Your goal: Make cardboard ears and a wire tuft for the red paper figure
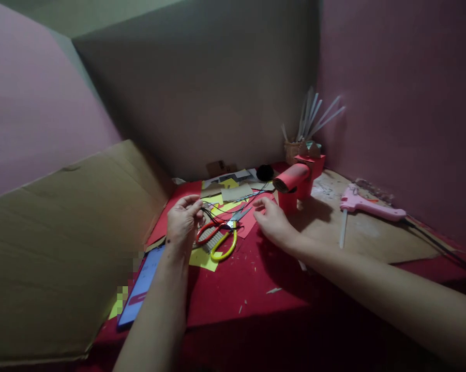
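Note:
My left hand (184, 219) is closed in a pinch on several loops of black yarn (208, 209). One strand runs right and back towards a black yarn ball (265, 172). My right hand (273, 222) hovers near that strand, fingers loosely curled and apart, with nothing visible in them. Between my hands lie scissors (230, 225) with one red and one yellow handle, blades apart, over paper scraps. Behind my right hand stands a red paper figure (295, 181) with a rolled tube on its front.
A pink glue gun (372, 205) rests on a cardboard sheet (366, 237) at right, its cord trailing off. Glue sticks (312, 116) stand in a holder behind. A phone (141, 289) lies beside my left forearm. A cardboard panel (73, 248) rises at left.

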Demonstrator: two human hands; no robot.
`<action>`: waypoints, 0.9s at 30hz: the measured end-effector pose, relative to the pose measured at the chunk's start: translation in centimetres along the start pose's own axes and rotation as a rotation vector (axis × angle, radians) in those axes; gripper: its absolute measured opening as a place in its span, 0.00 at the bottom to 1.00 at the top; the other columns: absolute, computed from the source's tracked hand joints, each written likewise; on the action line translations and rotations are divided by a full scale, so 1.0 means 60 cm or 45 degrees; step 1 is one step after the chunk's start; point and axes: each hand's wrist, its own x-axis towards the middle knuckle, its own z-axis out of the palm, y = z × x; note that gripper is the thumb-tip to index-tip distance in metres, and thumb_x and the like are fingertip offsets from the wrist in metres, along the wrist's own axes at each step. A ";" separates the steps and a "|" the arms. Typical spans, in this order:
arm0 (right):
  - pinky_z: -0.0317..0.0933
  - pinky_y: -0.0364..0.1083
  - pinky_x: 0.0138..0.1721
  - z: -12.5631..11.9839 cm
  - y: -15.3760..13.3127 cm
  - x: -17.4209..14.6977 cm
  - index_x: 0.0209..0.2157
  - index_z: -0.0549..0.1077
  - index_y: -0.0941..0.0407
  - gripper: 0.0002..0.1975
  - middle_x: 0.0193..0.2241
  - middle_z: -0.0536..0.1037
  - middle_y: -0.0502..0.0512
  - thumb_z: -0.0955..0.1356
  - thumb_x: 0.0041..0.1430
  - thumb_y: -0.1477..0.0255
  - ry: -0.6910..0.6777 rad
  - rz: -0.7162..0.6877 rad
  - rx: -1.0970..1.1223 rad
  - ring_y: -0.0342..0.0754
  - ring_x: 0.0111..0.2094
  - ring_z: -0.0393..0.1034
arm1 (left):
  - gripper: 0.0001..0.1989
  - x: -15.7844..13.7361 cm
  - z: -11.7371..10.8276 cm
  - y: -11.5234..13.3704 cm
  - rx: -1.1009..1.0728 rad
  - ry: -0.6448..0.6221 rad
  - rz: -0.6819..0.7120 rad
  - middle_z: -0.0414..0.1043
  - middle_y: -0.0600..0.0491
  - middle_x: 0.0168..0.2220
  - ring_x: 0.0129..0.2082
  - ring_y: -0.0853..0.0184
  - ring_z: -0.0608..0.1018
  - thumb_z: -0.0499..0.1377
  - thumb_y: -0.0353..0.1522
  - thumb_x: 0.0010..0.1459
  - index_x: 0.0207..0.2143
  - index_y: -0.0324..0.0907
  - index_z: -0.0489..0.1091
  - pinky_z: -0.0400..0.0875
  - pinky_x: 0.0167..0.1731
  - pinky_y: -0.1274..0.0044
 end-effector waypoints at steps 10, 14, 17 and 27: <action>0.58 0.40 0.24 0.071 -0.047 -0.017 0.28 0.74 0.59 0.04 0.23 0.73 0.49 0.66 0.52 0.79 -0.386 -0.065 0.039 0.39 0.20 0.62 | 0.18 -0.033 0.022 -0.001 -0.018 -0.234 -0.121 0.67 0.61 0.19 0.13 0.79 0.64 0.70 0.30 0.38 0.33 0.40 0.69 0.63 0.15 0.84; 0.53 0.38 0.13 0.076 -0.048 -0.023 0.26 0.72 0.59 0.04 0.21 0.72 0.48 0.66 0.52 0.79 -0.682 0.283 0.409 0.37 0.13 0.61 | 0.16 -0.045 0.033 -0.004 0.003 -0.246 -0.101 0.70 0.59 0.22 0.14 0.78 0.66 0.70 0.30 0.38 0.31 0.41 0.70 0.62 0.15 0.84; 0.55 0.38 0.11 0.073 -0.046 -0.020 0.22 0.68 0.60 0.10 0.18 0.72 0.50 0.63 0.55 0.80 -0.668 0.369 0.400 0.38 0.13 0.63 | 0.14 -0.053 0.038 -0.004 0.027 -0.245 -0.103 0.70 0.59 0.20 0.13 0.79 0.65 0.70 0.30 0.39 0.30 0.40 0.71 0.60 0.13 0.85; 0.32 0.37 0.10 0.046 -0.060 -0.034 0.21 0.65 0.56 0.10 0.11 0.49 0.38 0.66 0.56 0.75 -0.555 0.463 0.408 0.33 0.09 0.38 | 0.19 -0.058 0.042 -0.007 0.103 -0.224 -0.148 0.71 0.57 0.24 0.13 0.79 0.63 0.68 0.34 0.38 0.35 0.41 0.69 0.56 0.13 0.83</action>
